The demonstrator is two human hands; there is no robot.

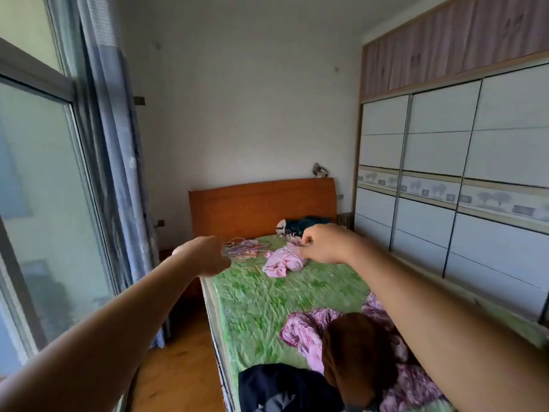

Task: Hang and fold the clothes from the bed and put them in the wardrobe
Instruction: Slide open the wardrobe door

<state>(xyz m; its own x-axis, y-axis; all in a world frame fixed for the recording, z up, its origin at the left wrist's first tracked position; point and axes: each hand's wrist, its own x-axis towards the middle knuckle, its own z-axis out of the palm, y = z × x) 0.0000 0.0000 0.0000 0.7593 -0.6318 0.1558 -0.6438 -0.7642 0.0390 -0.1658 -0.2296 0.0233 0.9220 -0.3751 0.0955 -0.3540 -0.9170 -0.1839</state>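
Observation:
Both my arms stretch out over the bed (267,304), which has a green cover. My left hand (205,258) is curled into a fist with nothing seen in it, in front of a bundle of wire hangers (245,248). My right hand (322,243) is also a fist and overlaps the edge of a pink garment (283,261) lying far up the bed; no grip on it shows. Near me lie a purple floral garment (306,331), a brown garment (356,358) and a dark navy garment (279,388). The wardrobe (430,162) stands on the right, its sliding doors closed.
Dark green clothes (307,223) lie by the orange wooden headboard (255,206). A window (35,185) and blue curtain (116,162) fill the left side. A strip of wooden floor (178,361) runs between window and bed.

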